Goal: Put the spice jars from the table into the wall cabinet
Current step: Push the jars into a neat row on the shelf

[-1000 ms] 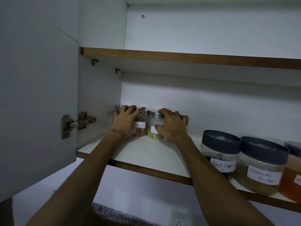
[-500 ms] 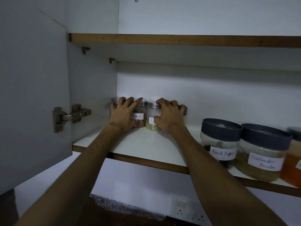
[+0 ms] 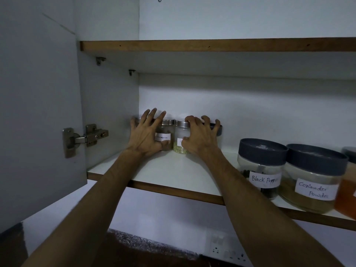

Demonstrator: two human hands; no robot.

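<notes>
Several small spice jars stand at the back left of the wall cabinet's lower shelf (image 3: 183, 170). Two show between my hands: a silver-lidded jar with a white label (image 3: 166, 132) and a silver-lidded jar with greenish contents (image 3: 180, 130). My left hand (image 3: 146, 135) lies against the labelled jar, fingers straight and spread above the lids, thumb low on the glass. My right hand (image 3: 200, 139) curls over a dark-lidded jar (image 3: 218, 129), which it mostly hides, and its thumb touches the greenish jar.
Larger grey-lidded jars stand at the shelf's front right: Black Pepper (image 3: 262, 164), Coriander Powder (image 3: 314, 180) and an orange one (image 3: 346, 195) at the frame edge. The open cabinet door (image 3: 38, 112) with its hinge (image 3: 84, 138) is on the left. An upper shelf (image 3: 212, 45) runs overhead.
My left hand's fingers have straightened and lifted from the lids. My right hand stays curled over its jar. The view has shifted slightly.
</notes>
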